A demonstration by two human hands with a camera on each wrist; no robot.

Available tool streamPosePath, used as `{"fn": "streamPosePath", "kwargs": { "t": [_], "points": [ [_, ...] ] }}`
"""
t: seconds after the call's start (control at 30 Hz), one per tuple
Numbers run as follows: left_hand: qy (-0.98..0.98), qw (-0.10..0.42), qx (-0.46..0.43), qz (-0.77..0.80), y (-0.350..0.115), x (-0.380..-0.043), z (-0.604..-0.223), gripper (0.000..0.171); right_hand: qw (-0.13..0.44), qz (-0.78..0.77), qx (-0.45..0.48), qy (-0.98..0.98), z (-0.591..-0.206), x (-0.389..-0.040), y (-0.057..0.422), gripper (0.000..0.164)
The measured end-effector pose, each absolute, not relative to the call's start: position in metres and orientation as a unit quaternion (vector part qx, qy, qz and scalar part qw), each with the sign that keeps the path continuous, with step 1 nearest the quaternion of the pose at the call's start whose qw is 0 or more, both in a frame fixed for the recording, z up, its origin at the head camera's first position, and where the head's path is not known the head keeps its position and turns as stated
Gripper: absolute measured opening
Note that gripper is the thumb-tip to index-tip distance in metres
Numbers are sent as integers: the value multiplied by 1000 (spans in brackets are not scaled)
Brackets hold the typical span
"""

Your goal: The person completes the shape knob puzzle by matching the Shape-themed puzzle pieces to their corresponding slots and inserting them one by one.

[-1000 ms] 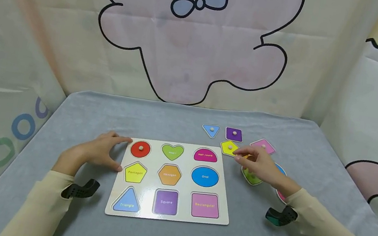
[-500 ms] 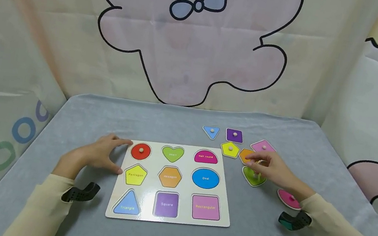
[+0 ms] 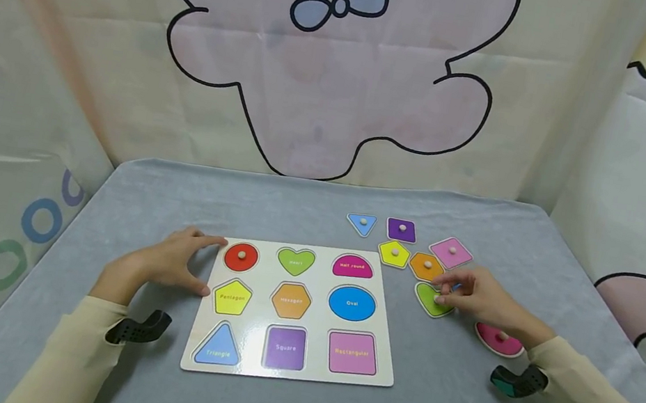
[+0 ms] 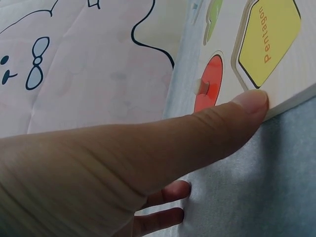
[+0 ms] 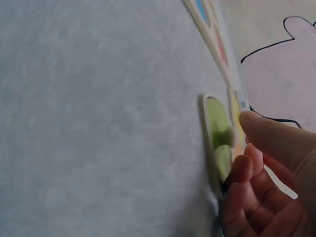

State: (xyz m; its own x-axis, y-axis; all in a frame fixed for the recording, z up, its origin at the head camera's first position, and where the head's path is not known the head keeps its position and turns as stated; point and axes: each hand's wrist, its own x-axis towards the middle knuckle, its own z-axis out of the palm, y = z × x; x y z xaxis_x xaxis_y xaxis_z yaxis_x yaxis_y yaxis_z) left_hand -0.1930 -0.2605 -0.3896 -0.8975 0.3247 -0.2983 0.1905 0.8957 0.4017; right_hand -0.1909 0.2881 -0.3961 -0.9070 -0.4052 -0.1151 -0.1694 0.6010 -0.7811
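A white shape puzzle board (image 3: 295, 377) lies on the table, with a red knobbed circle (image 3: 241, 257) in its top left recess. My left hand (image 3: 161, 260) rests at the board's left edge, index finger at the top corner and straight thumb (image 4: 217, 131) touching the edge beside the pentagon recess. Over the right end of a green heart piece (image 3: 431, 299) hovers my right hand (image 3: 482, 298), thumb and fingers apart with nothing seen between them. A blue oval piece (image 3: 455, 288) is mostly hidden under that hand. A pink half-round piece (image 3: 498, 339) lies by the right wrist.
Beyond the board lie a blue triangle (image 3: 362, 223), a purple square (image 3: 402, 229), a yellow pentagon (image 3: 394, 253), an orange hexagon (image 3: 427, 266) and a pink rectangle (image 3: 451, 252), each with a knob. A grey-blue cloth (image 3: 222, 196) covers the table.
My right hand has moved right and toward me, from beside the yellow pentagon to the green heart, uncovering the orange hexagon and pink rectangle. The left hand stays at the board.
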Motion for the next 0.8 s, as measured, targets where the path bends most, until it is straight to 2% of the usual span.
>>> {"fn": "streamPosePath", "kwargs": {
  "t": [0.23, 0.8],
  "points": [
    [958, 177, 132, 182, -259, -192, -388, 96, 137, -416, -180, 881, -402, -193, 291, 19],
    [958, 178, 129, 184, -260, -190, -386, 95, 179, -413, -184, 874, -399, -196, 291, 20]
  ]
}}
